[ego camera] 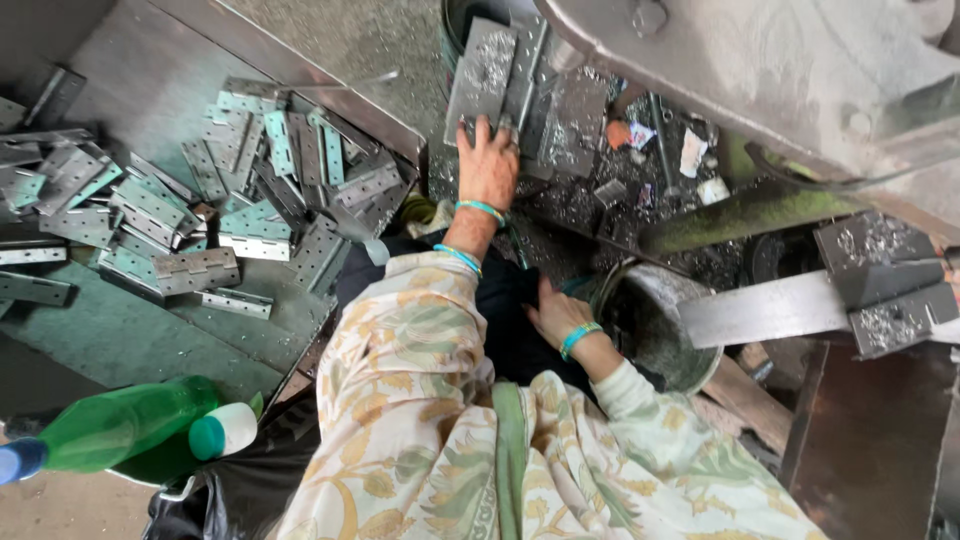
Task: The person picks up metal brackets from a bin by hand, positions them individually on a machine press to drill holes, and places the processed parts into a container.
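Observation:
My left hand, with teal bangles on the wrist, reaches forward and grips the lower edge of a grey metal hinge plate that leans at the mouth of a dark container. A second, similar plate lies just right of it. My right hand, also with a teal bangle, rests flat on the dark cloth over my lap. It holds nothing and lies beside a round metal bucket. Floral sleeves cover both arms.
A heap of metal hinges lies on a sheet-metal tray at the left. Two green plastic bottles lie at the lower left. A heavy grey machine frame and a metal bar fill the right. Shavings litter the floor.

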